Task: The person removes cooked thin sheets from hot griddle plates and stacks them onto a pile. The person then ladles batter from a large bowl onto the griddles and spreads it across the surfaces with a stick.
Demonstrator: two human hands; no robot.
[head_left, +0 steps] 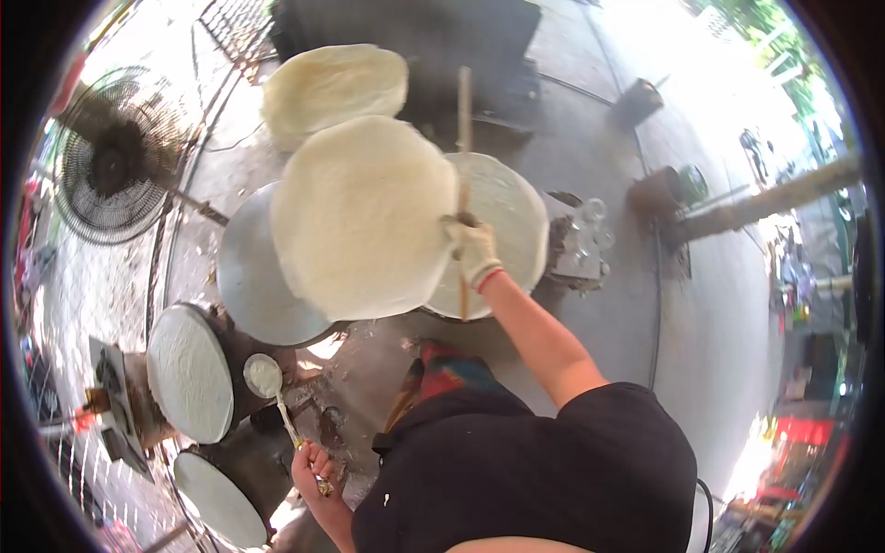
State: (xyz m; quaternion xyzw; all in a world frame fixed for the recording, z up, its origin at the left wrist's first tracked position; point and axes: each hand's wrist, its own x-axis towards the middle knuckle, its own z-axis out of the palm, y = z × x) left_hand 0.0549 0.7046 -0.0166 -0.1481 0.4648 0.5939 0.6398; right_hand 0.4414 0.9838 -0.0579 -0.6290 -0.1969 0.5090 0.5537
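Observation:
My left hand [314, 468] is closed round the handle of a ladle [264, 376], whose bowl is coated with pale batter. My right hand [475, 247], in a white work glove with a red cuff, is closed on a long thin wooden stick [464, 115]. A large round, pale flatbread sheet [364, 221] spreads to the left of the glove, its edge touching the fingers; whether they pinch it too, I cannot tell. Under it sits a round metal pan [249, 286], partly covered. Another round pan [516, 221] with a pale layer on it lies behind the stick.
Two more round pans, one [189, 373] white-coated and one [217, 498] below it, stand at lower left. Another pale sheet [336, 88] lies at the back. A standing fan [115, 166] is at left. Metal fittings [579, 244] sit right of the far pan, and a pole [774, 198] crosses further right.

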